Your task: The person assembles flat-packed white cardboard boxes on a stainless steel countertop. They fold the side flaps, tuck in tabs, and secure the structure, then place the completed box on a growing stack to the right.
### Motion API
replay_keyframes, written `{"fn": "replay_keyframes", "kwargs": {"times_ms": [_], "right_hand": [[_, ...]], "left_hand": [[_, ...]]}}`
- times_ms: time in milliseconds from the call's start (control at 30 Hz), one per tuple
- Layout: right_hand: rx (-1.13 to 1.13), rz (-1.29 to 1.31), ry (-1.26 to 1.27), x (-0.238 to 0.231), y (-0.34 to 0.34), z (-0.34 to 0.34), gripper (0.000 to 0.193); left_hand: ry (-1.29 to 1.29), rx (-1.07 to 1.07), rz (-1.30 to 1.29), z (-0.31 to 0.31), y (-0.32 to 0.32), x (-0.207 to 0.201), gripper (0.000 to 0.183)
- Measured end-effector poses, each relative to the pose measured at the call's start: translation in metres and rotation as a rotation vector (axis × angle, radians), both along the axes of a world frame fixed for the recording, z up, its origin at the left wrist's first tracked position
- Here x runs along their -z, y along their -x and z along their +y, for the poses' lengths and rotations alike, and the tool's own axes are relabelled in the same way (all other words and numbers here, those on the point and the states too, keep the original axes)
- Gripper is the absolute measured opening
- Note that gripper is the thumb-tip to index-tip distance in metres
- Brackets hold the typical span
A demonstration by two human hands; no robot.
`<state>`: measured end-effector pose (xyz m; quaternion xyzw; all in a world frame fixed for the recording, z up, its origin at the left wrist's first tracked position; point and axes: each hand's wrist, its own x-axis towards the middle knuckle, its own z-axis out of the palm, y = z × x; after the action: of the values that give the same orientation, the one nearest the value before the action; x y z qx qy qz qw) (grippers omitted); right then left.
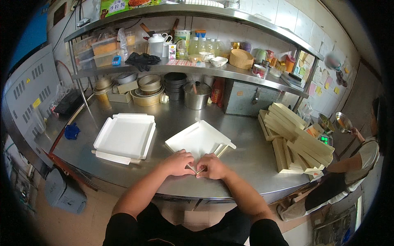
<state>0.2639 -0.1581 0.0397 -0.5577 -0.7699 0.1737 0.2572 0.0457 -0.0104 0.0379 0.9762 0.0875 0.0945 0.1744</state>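
Note:
A white sheet of paper or card (200,140) with raised, folded edges lies turned cornerwise on the steel table in front of me. My left hand (179,163) pinches the edge at its near corner. Right beside it, my right hand (212,166) grips the other side of that same corner, fingers bent. The two hands almost meet, and the corner tip stands up between them. On the left rests a white tray (125,137) with upturned sides, its shape like a shallow square box, and a loose-looking flap along its near edge.
Long cream loaf tins (295,139) are heaped at the right. Along the back stand round cake tins (150,86), a lidded pot (197,95) and a grey metal box (251,98). A blue cloth (72,131) lies far left. Another person (349,164) holds a metal bowl (342,121) at the right.

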Motion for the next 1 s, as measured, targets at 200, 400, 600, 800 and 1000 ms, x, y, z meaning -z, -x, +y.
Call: {"fn": "replay_keyframes", "kwargs": {"times_ms": [200,400,600,800,1000], "right_hand": [[-0.06,0.055,-0.157,0.019,-0.005,-0.003,0.024],[-0.07,0.097,-0.214,0.02,-0.005,-0.001,0.024],[-0.077,0.091,-0.239,0.019,-0.006,0.001,0.026],[-0.05,0.137,-0.35,0.023,-0.005,0.001,0.027],[0.033,0.013,-0.315,0.027,-0.005,-0.001,0.036]], "left_hand": [[-0.041,0.036,0.168,0.001,-0.007,-0.009,0.045],[0.054,-0.001,0.114,0.002,-0.006,-0.007,0.043],[0.001,0.065,0.047,0.003,-0.001,-0.002,0.035],[0.009,0.116,-0.228,-0.008,0.012,0.016,0.023],[0.046,0.05,-0.291,-0.02,0.009,0.018,0.019]]}}
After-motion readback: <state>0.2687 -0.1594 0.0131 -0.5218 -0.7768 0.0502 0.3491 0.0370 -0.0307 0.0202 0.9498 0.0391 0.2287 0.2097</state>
